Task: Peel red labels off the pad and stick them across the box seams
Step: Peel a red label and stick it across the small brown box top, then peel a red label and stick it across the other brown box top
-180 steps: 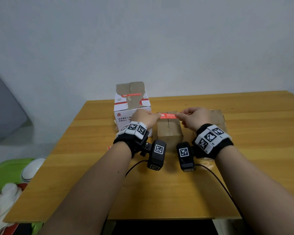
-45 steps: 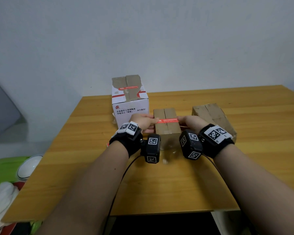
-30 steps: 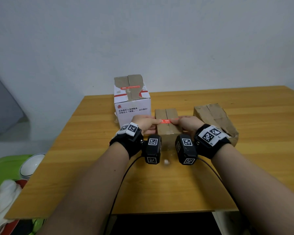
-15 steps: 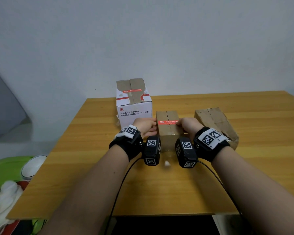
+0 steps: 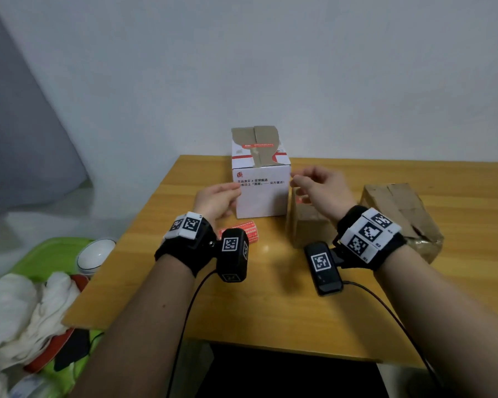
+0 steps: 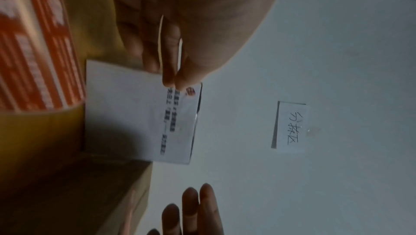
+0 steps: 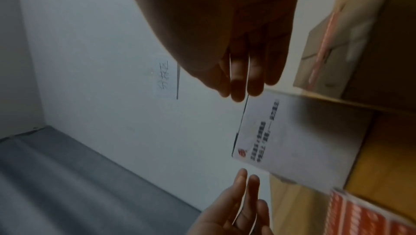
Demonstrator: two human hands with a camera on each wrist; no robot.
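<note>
The small brown box [image 5: 305, 225] stands mid-table with a red label [image 5: 299, 200] stuck across its top seam; in the right wrist view the same label [image 7: 324, 50] runs over the box's edge. Behind it stands a white box [image 5: 260, 191] whose torn top also carries a red label [image 5: 256, 145]. The red label pad [image 5: 239, 234] lies on the table by my left wrist. My left hand [image 5: 227, 196] hovers empty at the white box's left edge, fingers straight. My right hand [image 5: 298, 182] hangs empty above the small box, fingers relaxed.
A crumpled brown box [image 5: 397, 216] sits at the right of the wooden table [image 5: 270, 305]. A paper note [image 6: 290, 126] is stuck on the wall behind. Off the table's left edge lie a green tub [image 5: 49, 254], a white bowl [image 5: 94, 254] and cloths.
Both hands have let go of the label on the small brown box and lifted up and back toward the white box. The label stays stuck across the seam.
</note>
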